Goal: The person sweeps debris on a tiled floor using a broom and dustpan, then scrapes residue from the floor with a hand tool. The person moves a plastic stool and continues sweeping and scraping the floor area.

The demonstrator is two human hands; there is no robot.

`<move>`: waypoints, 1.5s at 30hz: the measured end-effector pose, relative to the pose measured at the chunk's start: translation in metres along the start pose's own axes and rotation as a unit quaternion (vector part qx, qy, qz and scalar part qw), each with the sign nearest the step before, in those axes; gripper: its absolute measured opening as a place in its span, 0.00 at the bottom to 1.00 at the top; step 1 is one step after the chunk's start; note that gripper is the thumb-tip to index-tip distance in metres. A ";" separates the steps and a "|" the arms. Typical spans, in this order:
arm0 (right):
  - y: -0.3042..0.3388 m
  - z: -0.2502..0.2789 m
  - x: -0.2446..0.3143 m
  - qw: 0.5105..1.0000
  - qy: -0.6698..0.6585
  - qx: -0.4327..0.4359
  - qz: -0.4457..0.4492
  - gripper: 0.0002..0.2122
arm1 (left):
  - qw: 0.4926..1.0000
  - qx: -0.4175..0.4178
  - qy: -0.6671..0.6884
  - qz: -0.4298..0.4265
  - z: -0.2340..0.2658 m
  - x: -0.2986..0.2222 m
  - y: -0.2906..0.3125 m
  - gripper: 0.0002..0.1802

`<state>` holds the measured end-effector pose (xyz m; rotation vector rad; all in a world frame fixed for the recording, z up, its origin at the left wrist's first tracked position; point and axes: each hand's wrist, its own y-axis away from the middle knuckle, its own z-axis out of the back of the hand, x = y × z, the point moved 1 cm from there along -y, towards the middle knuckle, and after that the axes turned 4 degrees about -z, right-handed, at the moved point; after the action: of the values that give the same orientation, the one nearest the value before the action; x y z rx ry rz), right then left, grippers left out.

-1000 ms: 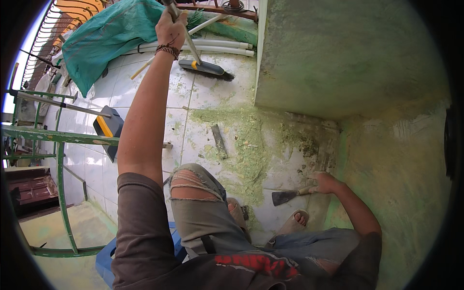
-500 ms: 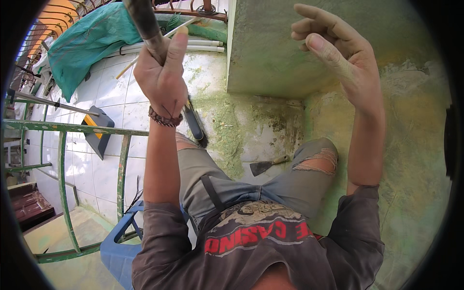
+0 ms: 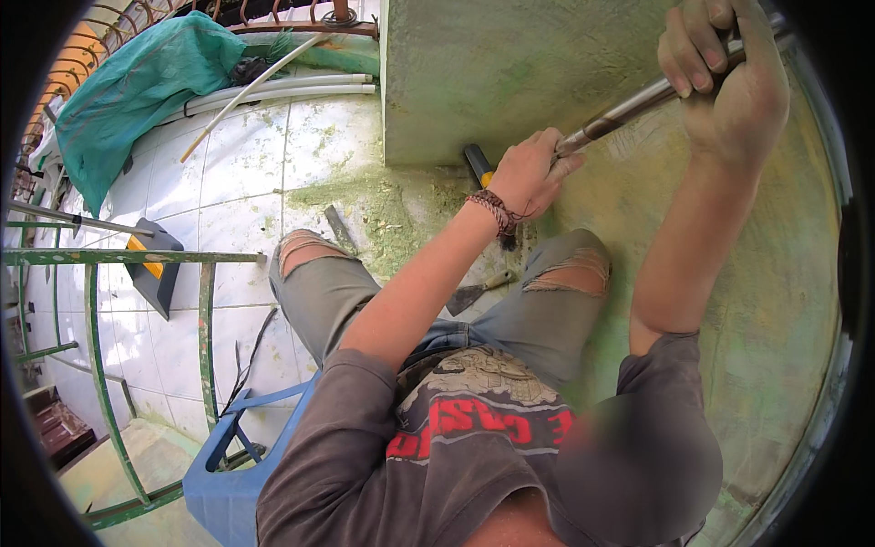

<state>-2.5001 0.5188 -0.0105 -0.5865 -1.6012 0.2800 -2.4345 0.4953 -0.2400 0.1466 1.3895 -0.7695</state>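
Observation:
Slanting toward the upper right is a broom with a metal handle (image 3: 629, 109). My left hand (image 3: 527, 178), with a braided bracelet at its wrist, is closed round the handle's lower part. Higher up, my right hand (image 3: 729, 91) is wrapped round the same handle, close to the green wall. Beyond my left hand shows the broom's dark head (image 3: 476, 166) with a yellow part; the rest is partly hidden behind that hand. A scraper (image 3: 469, 296) with a wide dark blade lies on the floor between my knees.
A blue plastic stool (image 3: 228, 474) and green metal railing (image 3: 137, 257) stand at my left. Past the railing is a grey and yellow dustpan (image 3: 155, 269). Farther off lie a teal sack (image 3: 150, 91) and white pipes (image 3: 292, 87). A stained green wall (image 3: 729, 273) rises at my right.
My left hand has swung right and down with the broom, which now tilts toward the right wall. My right hand, free before, has closed round the handle.

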 end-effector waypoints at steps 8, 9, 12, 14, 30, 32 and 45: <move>0.043 0.041 0.033 0.998 0.065 -0.001 0.003 0.12 | 0.988 0.081 0.125 0.043 -0.116 0.045 0.001 0.13; 0.047 0.042 0.027 0.996 0.086 -0.038 0.000 0.13 | 0.985 0.096 0.142 0.033 -0.131 0.059 0.001 0.12; 0.065 0.033 0.004 0.978 0.140 -0.154 0.005 0.08 | 0.989 0.081 0.116 0.047 -0.152 0.114 0.004 0.11; 0.074 0.028 -0.008 0.974 0.149 -0.169 0.012 0.17 | 0.994 0.092 0.038 0.049 -0.147 0.148 0.010 0.11; 0.075 0.055 0.051 0.984 0.120 -0.131 0.007 0.16 | 0.981 0.173 0.084 0.015 -0.151 0.119 0.009 0.09; 0.072 0.041 0.014 0.949 0.234 -0.206 0.033 0.16 | 0.982 0.174 0.070 0.028 -0.162 0.135 0.003 0.09; 0.079 0.038 0.073 0.994 0.093 -0.060 -0.010 0.16 | 0.994 0.093 0.033 -0.051 -0.139 0.102 0.011 0.09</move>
<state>-2.5230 0.6293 0.0067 -0.6681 -1.4496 0.1110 -2.5448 0.5356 -0.3665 0.2495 1.3948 -0.9882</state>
